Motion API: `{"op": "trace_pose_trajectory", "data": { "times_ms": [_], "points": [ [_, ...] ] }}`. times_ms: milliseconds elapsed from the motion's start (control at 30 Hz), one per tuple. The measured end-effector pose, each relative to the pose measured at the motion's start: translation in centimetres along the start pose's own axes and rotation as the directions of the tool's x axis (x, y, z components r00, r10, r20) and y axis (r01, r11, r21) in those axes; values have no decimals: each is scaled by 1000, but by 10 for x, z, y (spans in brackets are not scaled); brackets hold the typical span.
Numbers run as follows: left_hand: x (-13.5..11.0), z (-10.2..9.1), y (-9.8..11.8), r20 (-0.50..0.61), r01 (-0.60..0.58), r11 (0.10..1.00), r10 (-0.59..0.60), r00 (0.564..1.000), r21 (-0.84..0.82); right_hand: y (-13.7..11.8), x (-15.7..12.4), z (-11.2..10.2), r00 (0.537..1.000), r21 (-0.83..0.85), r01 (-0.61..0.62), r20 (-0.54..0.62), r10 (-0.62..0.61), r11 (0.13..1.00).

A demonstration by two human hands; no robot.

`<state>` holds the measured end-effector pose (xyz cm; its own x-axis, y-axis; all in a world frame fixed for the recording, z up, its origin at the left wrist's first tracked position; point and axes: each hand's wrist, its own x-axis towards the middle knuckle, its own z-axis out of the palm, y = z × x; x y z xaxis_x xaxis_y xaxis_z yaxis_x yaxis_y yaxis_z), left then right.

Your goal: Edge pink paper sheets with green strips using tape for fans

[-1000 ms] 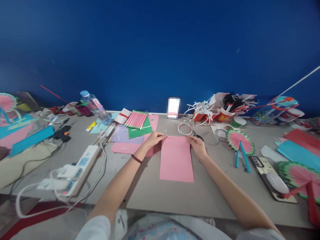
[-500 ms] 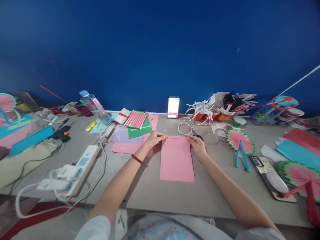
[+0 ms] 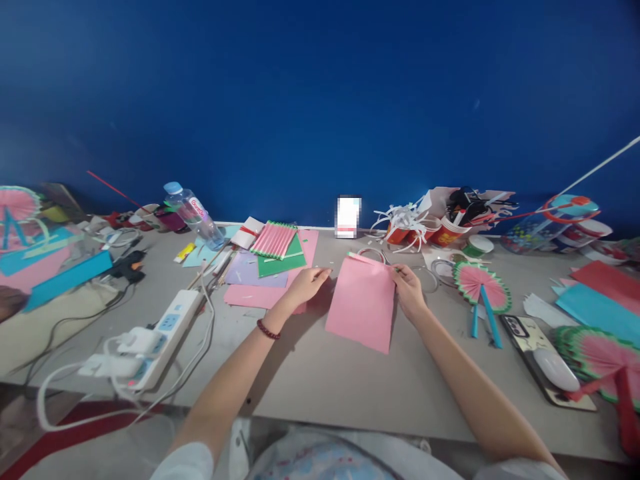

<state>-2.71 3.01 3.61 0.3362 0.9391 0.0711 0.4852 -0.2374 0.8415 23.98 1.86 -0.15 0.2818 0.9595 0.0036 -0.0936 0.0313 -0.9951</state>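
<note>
My right hand (image 3: 410, 290) pinches a pink sheet of paper (image 3: 363, 300) at its upper right corner. The sheet is tilted, its top edge raised off the table and a narrow strip folded along that edge. My left hand (image 3: 313, 285) is apart from the sheet, to its left, with fingers pressed together and nothing visible in them. Left of that hand lie a pleated pink-and-green paper (image 3: 275, 239), a green sheet (image 3: 283, 263) and a purple sheet (image 3: 255, 270). Behind the pink sheet a roll of tape (image 3: 373, 253) is partly hidden.
A white power strip (image 3: 167, 333) with cables lies at the left, and a plastic bottle (image 3: 195, 213) leans behind it. A paper fan (image 3: 483, 290), a phone (image 3: 520, 333) with a white mouse (image 3: 555, 370) and cups of paper strips (image 3: 407, 230) are at the right.
My left hand has let go of the pink sheet and stands off to its left. The sheet has turned and its top edge has lifted, still in my right hand.
</note>
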Motion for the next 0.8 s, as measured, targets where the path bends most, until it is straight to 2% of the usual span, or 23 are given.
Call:
{"op": "trace_pose_trajectory", "data": {
  "times_ms": [100,200,267,333,433,533,700,800],
  "points": [
    [-22,-2,12,94,-74,953,48,994,293,-5,7,-7,998,100,-50,-36,54,994],
    [-52,2,13,222,-259,825,166,961,502,-6,12,-11,995,142,-74,-54,82,987],
    [-73,6,8,220,-284,722,184,958,631,-4,14,-12,993,145,-88,-61,98,985],
    [-92,8,1,176,-255,663,185,967,704,-2,14,-12,992,139,-101,-64,111,985],
    [-113,4,-7,183,-279,640,213,960,716,1,15,-12,991,134,-107,-60,116,985],
    [-123,-2,-8,180,-305,664,252,951,683,2,16,-12,990,176,-106,-70,120,979],
    [-118,-6,2,15,-249,716,316,949,653,-4,13,-10,991,172,-63,-104,82,983],
    [-105,-13,18,-81,-252,749,376,923,613,-19,6,-6,996,99,-14,-92,23,995]
  ]
}}
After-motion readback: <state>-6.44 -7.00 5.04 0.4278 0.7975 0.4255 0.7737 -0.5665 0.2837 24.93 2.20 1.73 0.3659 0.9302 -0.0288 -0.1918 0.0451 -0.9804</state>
